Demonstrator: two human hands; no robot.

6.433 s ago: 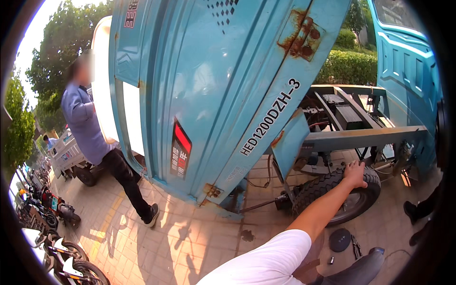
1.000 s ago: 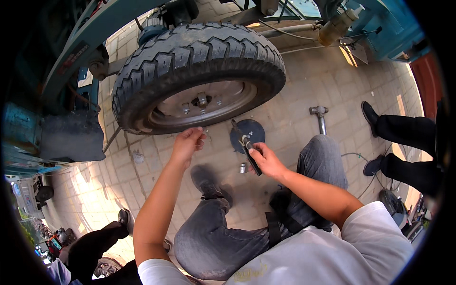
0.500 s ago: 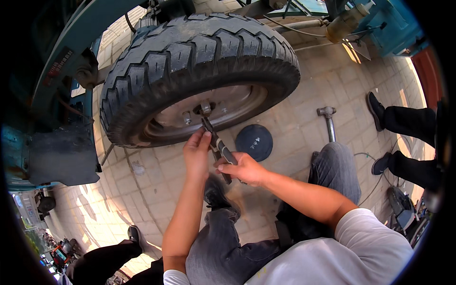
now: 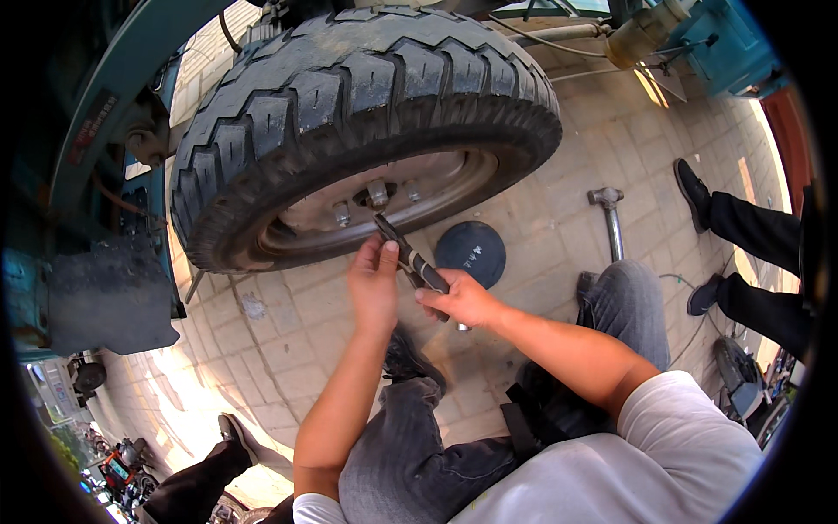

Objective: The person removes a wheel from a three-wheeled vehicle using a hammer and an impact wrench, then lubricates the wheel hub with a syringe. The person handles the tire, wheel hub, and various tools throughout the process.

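A pair of pliers (image 4: pixel 426 272) with dark, light-banded handles is gripped by my right hand (image 4: pixel 467 301). Its jaws point up and left at the wheel's hub. My left hand (image 4: pixel 374 279) is closed, thumb and fingers together right beside the jaws; whatever is pinched there is too small to make out. Just past the jaw tips is the hub nut (image 4: pixel 377 192), set in the opening of the metal rim (image 4: pixel 305 214). The big treaded tire (image 4: pixel 349 96) leans with its rim facing me. A small shiny metal end (image 4: pixel 463 327) shows below my right hand, its kind unclear.
A black round disc (image 4: pixel 471 251) lies on the paving right of my hands. Further right, a hammer (image 4: pixel 611 218) lies beside my knee. Another person's legs (image 4: pixel 751 218) are at the right, and a leg (image 4: pixel 196 476) at lower left. Blue vehicle parts (image 4: pixel 109 293) flank the wheel.
Both hands and the pliers have shifted slightly right in the picture. A shiny metal end now shows below my right hand. The foot at lower left appears further left.
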